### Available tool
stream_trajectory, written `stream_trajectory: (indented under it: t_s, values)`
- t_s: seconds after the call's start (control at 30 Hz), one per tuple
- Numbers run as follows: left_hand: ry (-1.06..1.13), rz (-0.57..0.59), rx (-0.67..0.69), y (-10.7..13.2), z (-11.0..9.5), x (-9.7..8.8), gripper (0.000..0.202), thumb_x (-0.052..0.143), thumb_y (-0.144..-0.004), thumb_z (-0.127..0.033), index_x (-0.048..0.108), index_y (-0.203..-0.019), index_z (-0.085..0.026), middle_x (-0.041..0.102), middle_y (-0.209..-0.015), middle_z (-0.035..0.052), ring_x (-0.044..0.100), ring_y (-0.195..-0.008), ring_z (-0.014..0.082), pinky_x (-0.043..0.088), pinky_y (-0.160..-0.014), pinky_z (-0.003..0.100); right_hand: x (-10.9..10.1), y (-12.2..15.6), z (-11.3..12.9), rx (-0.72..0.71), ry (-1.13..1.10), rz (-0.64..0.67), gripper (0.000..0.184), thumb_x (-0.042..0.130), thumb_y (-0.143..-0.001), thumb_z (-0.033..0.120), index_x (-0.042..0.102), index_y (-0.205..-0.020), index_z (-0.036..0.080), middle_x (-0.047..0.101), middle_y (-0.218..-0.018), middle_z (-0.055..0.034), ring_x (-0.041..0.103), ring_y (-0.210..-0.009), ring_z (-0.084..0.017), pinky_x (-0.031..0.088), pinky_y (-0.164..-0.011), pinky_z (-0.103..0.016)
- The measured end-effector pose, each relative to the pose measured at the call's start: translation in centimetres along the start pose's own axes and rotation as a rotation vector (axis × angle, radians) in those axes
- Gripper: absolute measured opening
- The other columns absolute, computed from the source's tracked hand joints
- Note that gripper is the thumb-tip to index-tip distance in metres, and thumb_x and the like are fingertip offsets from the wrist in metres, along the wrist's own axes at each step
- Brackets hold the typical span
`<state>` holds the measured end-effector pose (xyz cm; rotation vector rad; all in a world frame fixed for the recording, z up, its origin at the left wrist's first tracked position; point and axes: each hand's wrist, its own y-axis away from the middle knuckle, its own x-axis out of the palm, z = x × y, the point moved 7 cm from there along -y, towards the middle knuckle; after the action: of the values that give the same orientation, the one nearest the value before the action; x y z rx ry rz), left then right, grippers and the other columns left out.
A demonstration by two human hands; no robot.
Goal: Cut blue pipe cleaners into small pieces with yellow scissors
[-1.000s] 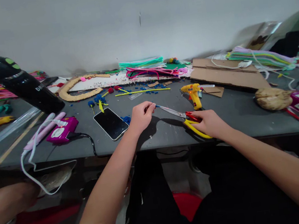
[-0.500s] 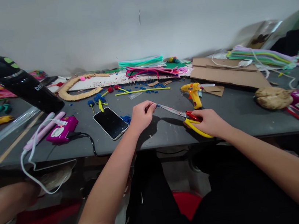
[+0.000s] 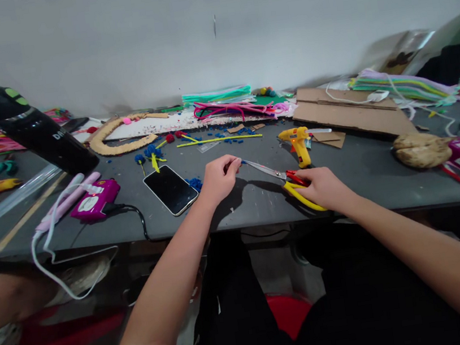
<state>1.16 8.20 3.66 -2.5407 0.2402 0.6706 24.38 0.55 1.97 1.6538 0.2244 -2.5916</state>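
Observation:
My right hand [image 3: 320, 188] grips the yellow and red handles of a pair of scissors [image 3: 280, 179], whose blades point left over the grey table [image 3: 251, 198]. My left hand [image 3: 219, 177] is closed in a pinch right at the blade tips, and what it pinches is too small to make out. A black phone [image 3: 171, 189] lies face up just left of my left hand. A yellow glue gun [image 3: 298, 143] stands behind the scissors.
Pipe cleaners [image 3: 233, 108], blue scraps [image 3: 151, 154] and a curved cardboard piece [image 3: 116, 137] lie at the back. Cardboard sheets [image 3: 348, 113] sit back right. A pink device [image 3: 94, 200] with cable lies left, beside a black fan [image 3: 31, 129]. Another person's leg [image 3: 3, 296] shows lower left.
Both hands stay almost still at the scissors. The other person's leg at lower left has shifted slightly.

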Motion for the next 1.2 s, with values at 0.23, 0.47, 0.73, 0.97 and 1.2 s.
stream_trajectory:
  t_s: [0.23,0.47,0.73,0.97,1.2]
  values:
    - [0.016,-0.028,-0.015,-0.03,-0.05,-0.27,0.030,0.052,-0.090,-0.038,0.066,-0.076,-0.015,0.062,-0.063,0.0015,0.052,-0.057,0.0123,0.039,-0.058,0.025,0.08,0.29,-0.31,0.061,-0.098,-0.005,0.036,0.059,-0.077,0.054,0.060,-0.068,0.019,0.056,-0.061,-0.0004,0.045,-0.059,-0.014,0.032,-0.055,-0.026]
    - [0.028,-0.033,-0.027,0.03,0.15,-0.30,0.031,0.053,-0.089,-0.040,0.067,-0.078,-0.015,0.061,-0.063,0.0010,0.052,-0.058,0.0121,0.039,-0.058,0.025,0.02,0.23,0.08,0.005,-0.034,-0.019,0.030,0.061,-0.077,0.046,0.056,-0.065,0.019,0.048,-0.058,0.0020,0.037,-0.057,-0.012,0.029,-0.054,-0.026]
    - [0.015,-0.027,-0.023,0.06,0.09,-0.18,0.033,0.052,-0.089,-0.041,0.068,-0.079,-0.015,0.062,-0.062,0.0009,0.054,-0.058,0.0123,0.039,-0.058,0.025,0.00,0.12,0.05,0.001,-0.023,-0.021,0.031,0.061,-0.076,0.045,0.052,-0.063,0.019,0.045,-0.056,0.0024,0.033,-0.057,-0.012,0.028,-0.054,-0.025]
    - [0.017,-0.028,-0.015,0.01,0.13,-0.16,0.032,0.052,-0.090,-0.041,0.068,-0.080,-0.015,0.062,-0.062,0.0009,0.054,-0.058,0.0124,0.040,-0.059,0.025,0.06,0.08,0.04,0.012,-0.026,-0.006,0.024,0.060,-0.075,0.041,0.059,-0.068,0.018,0.050,-0.059,0.0014,0.037,-0.057,-0.012,0.030,-0.055,-0.025]
    - [0.024,-0.026,-0.028,0.01,0.15,-0.15,0.031,0.053,-0.089,-0.040,0.068,-0.079,-0.015,0.062,-0.062,0.0012,0.054,-0.058,0.0126,0.040,-0.059,0.025,0.24,0.04,-0.21,-0.007,-0.028,-0.015,0.021,0.060,-0.075,0.039,0.064,-0.072,0.018,0.053,-0.059,0.0008,0.040,-0.057,-0.012,0.031,-0.056,-0.025]
